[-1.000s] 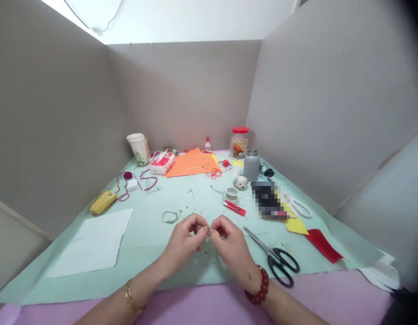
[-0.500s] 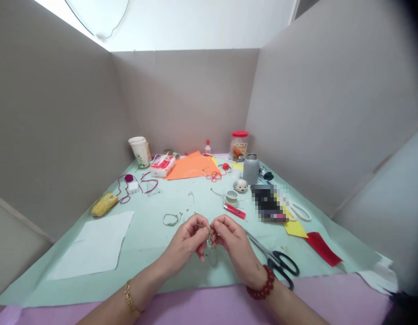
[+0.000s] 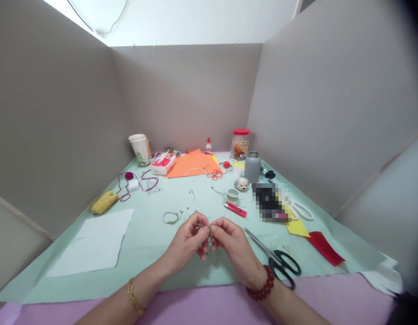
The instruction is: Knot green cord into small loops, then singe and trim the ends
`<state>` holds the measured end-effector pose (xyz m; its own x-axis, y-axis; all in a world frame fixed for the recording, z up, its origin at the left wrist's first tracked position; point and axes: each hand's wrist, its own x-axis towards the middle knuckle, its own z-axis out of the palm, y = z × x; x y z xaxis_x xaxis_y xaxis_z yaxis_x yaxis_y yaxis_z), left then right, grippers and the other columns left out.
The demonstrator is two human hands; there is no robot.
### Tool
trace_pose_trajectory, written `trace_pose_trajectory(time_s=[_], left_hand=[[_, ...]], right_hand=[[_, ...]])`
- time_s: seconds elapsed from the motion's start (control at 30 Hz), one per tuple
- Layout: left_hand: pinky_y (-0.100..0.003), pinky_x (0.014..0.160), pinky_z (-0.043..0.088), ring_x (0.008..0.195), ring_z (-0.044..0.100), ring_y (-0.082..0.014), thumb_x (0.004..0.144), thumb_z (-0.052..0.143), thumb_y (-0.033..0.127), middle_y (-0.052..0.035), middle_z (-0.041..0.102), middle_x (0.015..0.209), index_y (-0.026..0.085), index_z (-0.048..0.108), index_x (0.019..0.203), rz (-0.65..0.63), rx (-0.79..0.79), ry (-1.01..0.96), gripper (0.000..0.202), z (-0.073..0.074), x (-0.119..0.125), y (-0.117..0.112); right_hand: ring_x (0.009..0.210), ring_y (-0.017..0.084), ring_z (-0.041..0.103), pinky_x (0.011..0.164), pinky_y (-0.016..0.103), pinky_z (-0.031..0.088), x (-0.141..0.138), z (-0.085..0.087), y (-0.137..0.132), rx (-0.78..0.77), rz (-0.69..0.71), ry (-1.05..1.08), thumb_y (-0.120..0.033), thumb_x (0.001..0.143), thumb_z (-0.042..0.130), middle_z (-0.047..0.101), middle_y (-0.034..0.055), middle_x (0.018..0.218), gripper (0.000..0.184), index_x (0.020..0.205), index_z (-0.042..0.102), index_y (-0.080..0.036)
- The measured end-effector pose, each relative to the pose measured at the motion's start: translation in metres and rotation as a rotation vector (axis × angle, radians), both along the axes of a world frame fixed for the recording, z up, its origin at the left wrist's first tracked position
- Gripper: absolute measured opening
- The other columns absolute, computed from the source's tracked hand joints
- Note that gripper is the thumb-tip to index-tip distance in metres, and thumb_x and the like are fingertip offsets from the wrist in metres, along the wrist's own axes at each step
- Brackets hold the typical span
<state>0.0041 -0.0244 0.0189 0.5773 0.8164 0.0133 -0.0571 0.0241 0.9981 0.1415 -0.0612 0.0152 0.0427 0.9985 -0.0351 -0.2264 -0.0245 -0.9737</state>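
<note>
mint paper cover (image 3: 148, 246) (grey walls (image 3: 53, 113))

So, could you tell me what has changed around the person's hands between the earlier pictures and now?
The changes are small. The left hand and right hand have stayed together, pinching a thin wire, whose end now shows, pointing left across the left fingertips. Nothing appears to have been let go. The scissors, wire ring and red utility knife lie as they did.
</note>
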Motion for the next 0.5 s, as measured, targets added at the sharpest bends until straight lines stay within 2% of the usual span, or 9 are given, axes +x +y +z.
trace_pose_trajectory(time_s=[0.2,0.33,0.5], left_hand=[[-0.019,0.044,0.047,0.052,0.048,-0.0100,0.087,0.049,0.031,0.0056,0.048,0.055,0.020,0.045,0.087,0.011,0.006,0.021,0.012,0.0016,-0.0011,-0.0002],[-0.019,0.045,0.048,0.052,0.048,-0.0098,0.086,0.050,0.032,0.0063,0.047,0.056,0.021,0.045,0.087,0.027,0.003,0.026,0.012,0.0005,-0.0014,0.0003],[-0.019,0.045,0.047,0.054,0.049,-0.0104,0.086,0.050,0.035,0.0056,0.047,0.058,0.021,0.046,0.087,0.006,0.014,0.029,0.014,0.0004,-0.0016,-0.0006]], right_hand=[[0.049,0.010,0.051,0.050,0.023,0.041,-0.0033,0.0064,-0.0020,0.027,-0.098,-0.132,-0.031,0.073,0.063,0.058,-0.0026,0.057,0.016,0.069,0.059,-0.016],[0.050,0.010,0.050,0.049,0.023,0.042,-0.0034,0.0029,-0.0006,0.048,-0.132,-0.189,-0.030,0.073,0.061,0.058,-0.0019,0.061,0.014,0.070,0.061,-0.016],[0.054,0.011,0.048,0.052,0.024,0.041,-0.0006,-0.0016,0.0011,0.121,-0.162,-0.366,-0.028,0.077,0.056,0.056,-0.0021,0.062,0.013,0.067,0.057,-0.018]])
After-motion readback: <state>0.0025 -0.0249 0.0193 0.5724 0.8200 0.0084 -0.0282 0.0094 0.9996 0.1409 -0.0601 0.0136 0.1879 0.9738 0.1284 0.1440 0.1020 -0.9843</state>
